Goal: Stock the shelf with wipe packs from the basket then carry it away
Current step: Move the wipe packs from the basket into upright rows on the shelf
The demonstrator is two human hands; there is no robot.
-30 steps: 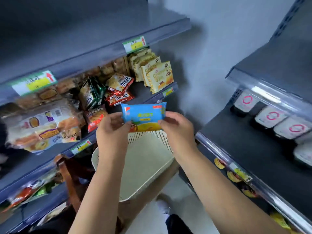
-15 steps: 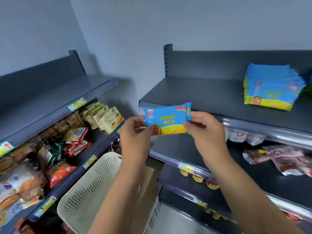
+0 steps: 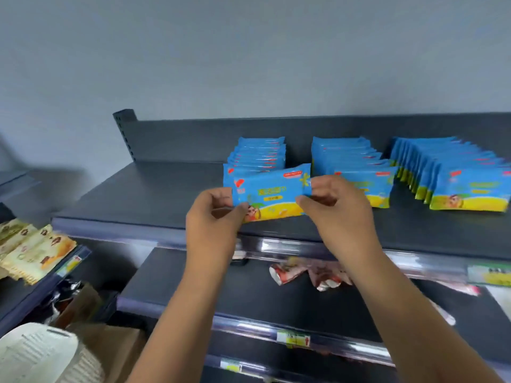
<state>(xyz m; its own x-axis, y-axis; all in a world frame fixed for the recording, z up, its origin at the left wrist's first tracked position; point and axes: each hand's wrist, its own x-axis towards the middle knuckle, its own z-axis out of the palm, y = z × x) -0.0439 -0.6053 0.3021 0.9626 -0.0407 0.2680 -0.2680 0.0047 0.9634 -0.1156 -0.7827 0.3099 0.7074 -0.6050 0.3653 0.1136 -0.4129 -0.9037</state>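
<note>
both hands are pinching one blue-and-yellow wipe pack (image 3: 269, 193) by its short ends — left hand (image 3: 213, 217) and right hand (image 3: 336, 214) — holding it just above the front edge of the top shelf (image 3: 143, 197), before the leftmost of three standing rows of wipe packs (image 3: 356, 167). stocking is looking nearly done — the white slotted basket (image 3: 41, 352), at the lower left, is waiting to be carried off, contents hidden.

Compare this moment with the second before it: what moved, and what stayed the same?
The wipe pack went from above the basket up and across to the top shelf, now in front of the leftmost row of packs. The view swung right with it, leaving the basket at lower left. Unchanged: the left hand and right hand still pinch the pack's two ends; no release yet.
</note>
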